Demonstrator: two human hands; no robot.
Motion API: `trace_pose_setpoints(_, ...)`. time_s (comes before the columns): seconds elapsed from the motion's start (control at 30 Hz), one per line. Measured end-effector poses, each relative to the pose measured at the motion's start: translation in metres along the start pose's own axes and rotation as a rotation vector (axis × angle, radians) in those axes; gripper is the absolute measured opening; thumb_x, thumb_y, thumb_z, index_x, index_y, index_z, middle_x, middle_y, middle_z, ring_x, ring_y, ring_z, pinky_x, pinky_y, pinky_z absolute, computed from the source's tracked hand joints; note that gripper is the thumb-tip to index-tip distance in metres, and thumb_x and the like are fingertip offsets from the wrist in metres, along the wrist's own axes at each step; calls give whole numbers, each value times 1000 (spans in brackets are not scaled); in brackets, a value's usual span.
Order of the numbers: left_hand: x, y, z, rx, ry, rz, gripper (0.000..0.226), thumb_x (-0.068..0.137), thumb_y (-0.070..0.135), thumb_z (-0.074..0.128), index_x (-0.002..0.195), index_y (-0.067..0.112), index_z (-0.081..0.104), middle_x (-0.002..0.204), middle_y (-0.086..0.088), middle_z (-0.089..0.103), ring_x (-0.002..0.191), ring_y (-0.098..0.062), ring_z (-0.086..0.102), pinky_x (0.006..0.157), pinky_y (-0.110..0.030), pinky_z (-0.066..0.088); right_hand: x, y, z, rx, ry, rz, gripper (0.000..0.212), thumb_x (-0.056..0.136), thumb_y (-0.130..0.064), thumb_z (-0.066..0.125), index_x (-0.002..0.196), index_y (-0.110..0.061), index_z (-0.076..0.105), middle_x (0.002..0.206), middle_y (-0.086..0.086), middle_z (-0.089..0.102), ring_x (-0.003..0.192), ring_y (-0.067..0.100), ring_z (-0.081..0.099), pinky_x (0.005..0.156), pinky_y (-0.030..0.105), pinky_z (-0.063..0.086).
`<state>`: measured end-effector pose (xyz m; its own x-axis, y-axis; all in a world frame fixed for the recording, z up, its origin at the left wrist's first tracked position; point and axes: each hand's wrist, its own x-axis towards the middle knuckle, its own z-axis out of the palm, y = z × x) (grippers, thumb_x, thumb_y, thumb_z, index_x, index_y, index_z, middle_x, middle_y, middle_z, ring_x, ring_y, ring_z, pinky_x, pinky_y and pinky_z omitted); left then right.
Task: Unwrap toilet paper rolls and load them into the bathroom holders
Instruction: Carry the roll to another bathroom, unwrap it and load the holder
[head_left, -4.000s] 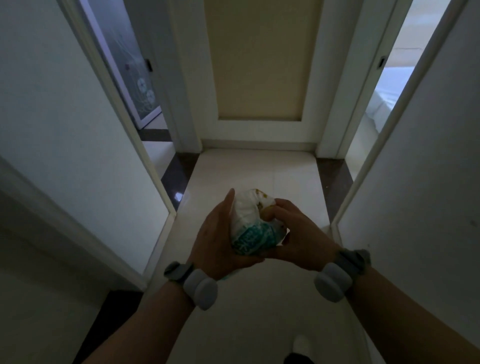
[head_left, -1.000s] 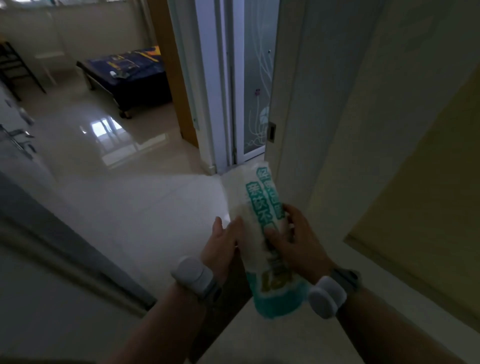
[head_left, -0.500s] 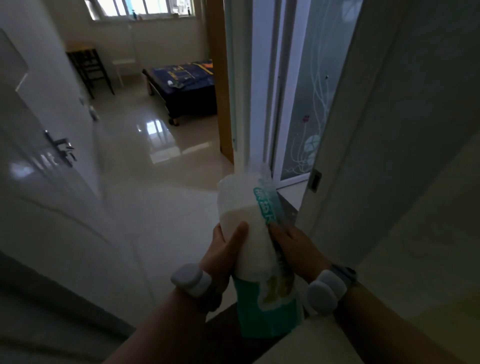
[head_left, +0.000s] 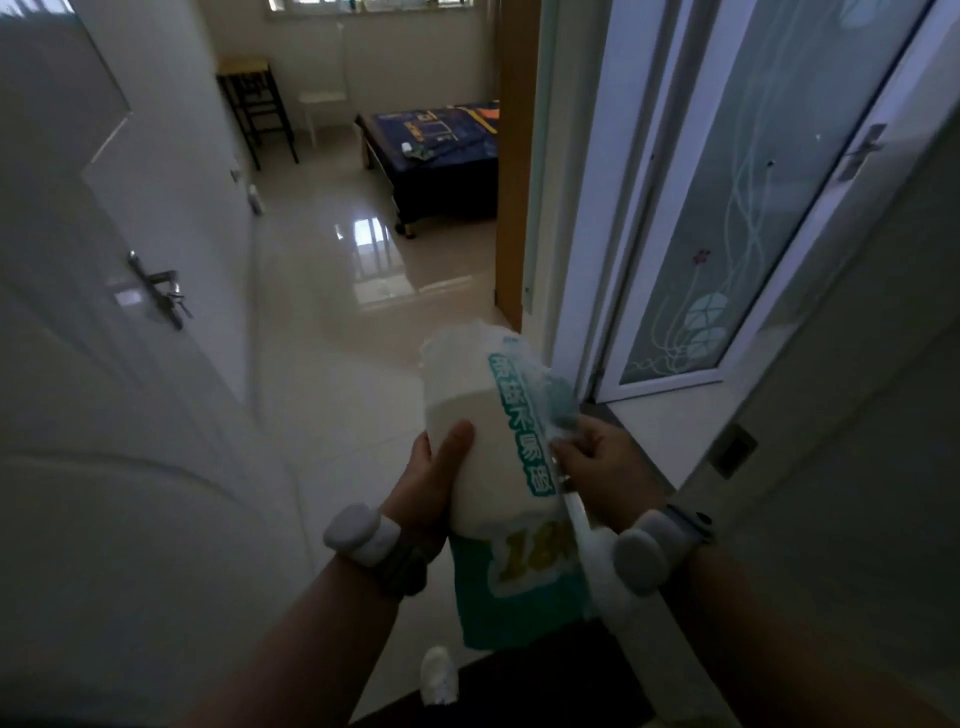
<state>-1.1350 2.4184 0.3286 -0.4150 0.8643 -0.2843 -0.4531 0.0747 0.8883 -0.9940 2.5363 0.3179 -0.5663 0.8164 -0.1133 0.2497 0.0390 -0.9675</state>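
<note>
Fingers (head_left: 569, 449) of the right hand (head_left: 610, 470) pinch a fold of the printed wrapper (head_left: 524, 592) along the right flank of the wrapped toilet paper (head_left: 483, 467). The left hand (head_left: 421, 480) cups the opposite flank, its thumb laid flat across the white front and its other fingers hidden behind. Both hands hold, neither is spread.

The package stands just left of the frosted glass door (head_left: 727, 234), below its lower corner in view and well short of it. Its long axis runs up and away from the person. The teal bottom end sits down between the two wrists, and the ragged top end (head_left: 467, 343) points toward the glass door's foot. That top looks torn open, though the blur leaves it uncertain.

Both hands sit at mid-length, so the open end lies beyond the fingertips and the closed end below them. The left hand seems to carry the weight. The right, already on the film, looks the better placed to peel downward along the axis, or to hold the film while the rolls slide out of the top.

No bathroom holder shows. Loading probably waits beyond the glass door.
</note>
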Motion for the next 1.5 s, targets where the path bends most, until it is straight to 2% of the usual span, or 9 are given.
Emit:
trace_pose_setpoints(0.23, 103, 54, -39, -189, -290, -176, 103, 40, 59, 86, 128, 17, 53, 125, -19, 64, 104, -36, 66, 77, -45, 59, 108, -41, 25, 206, -27, 97, 24, 86, 6, 53, 103, -10, 60, 92, 18, 69, 78, 28, 68, 68, 39, 60)
trace_pose_setpoints(0.47, 206, 70, -54, 263, 53, 16, 54, 88, 50, 49, 125, 11, 42, 114, -15, 65, 96, -27, 68, 79, -44, 58, 183, -42, 25, 18, 133, -5, 30, 84, 4, 46, 96, -20, 61, 96, 10, 68, 90, 26, 64, 79, 35, 56)
trace_pose_setpoints(0.57, 237, 75, -41, 274, -47, -130, 60, 84, 54, 55, 126, 13, 46, 113, -12, 68, 94, -27, 70, 67, -37, 60, 209, -38, 18, -108, 144, 17, 36, 81, -6, 48, 111, -23, 56, 107, 7, 66, 100, 25, 61, 93, 43, 49)
trace_pose_setpoints(0.73, 302, 89, 7, 201, -17, -100, 90, 61, 48, 80, 130, 2, 44, 121, -21, 64, 106, -40, 64, 90, -53, 53, 267, -38, -8, -17, 209, 6, 36, 67, -30, 48, 95, -49, 56, 99, -8, 66, 88, 8, 64, 75, 31, 55)
trace_pose_setpoints(0.87, 346, 93, 47, 24, -164, -145, 88, 59, 47, 79, 130, 4, 50, 125, -24, 62, 115, -46, 56, 102, -60, 42, 311, -41, -52, 7, 149, 58, 19, 87, -19, 47, 69, -19, 55, 78, 4, 54, 66, 0, 56, 60, 9, 44)
trace_pose_setpoints(1.03, 407, 95, 101, 136, -173, -65, 104, 53, 67, 75, 131, 5, 47, 128, -21, 58, 115, -40, 58, 99, -54, 47, 354, -36, -106, 91, 222, 79, 18, 94, -26, 44, 95, -14, 58, 83, -5, 63, 69, -3, 59, 60, 4, 43)
trace_pose_setpoints(1.17, 460, 92, 133, 376, -289, -43, 57, 88, 45, 53, 136, 22, 34, 127, -1, 59, 107, -15, 62, 83, -28, 57, 371, -28, -140, 142, 424, 97, 30, 89, -33, 47, 115, -22, 58, 100, -3, 69, 89, 14, 64, 75, 30, 51)
trace_pose_setpoints(1.37, 519, 87, 201, 309, -472, -269, 86, 67, 43, 78, 137, 14, 38, 130, -17, 59, 113, -35, 60, 95, -51, 50, 396, -16, -184, -137, 707, 145, 38, 83, -44, 39, 117, -34, 50, 91, -2, 66, 84, 22, 64, 71, 33, 51)
trace_pose_setpoints(1.5, 552, 80, 235, 198, -498, -285, 83, 62, 35, 78, 134, 11, 44, 125, -24, 61, 112, -44, 59, 96, -62, 46, 415, -20, -214, -197, 794, 137, 66, 90, -25, 47, 134, -55, 9, 90, 1, 64, 74, 23, 65, 70, 42, 55)
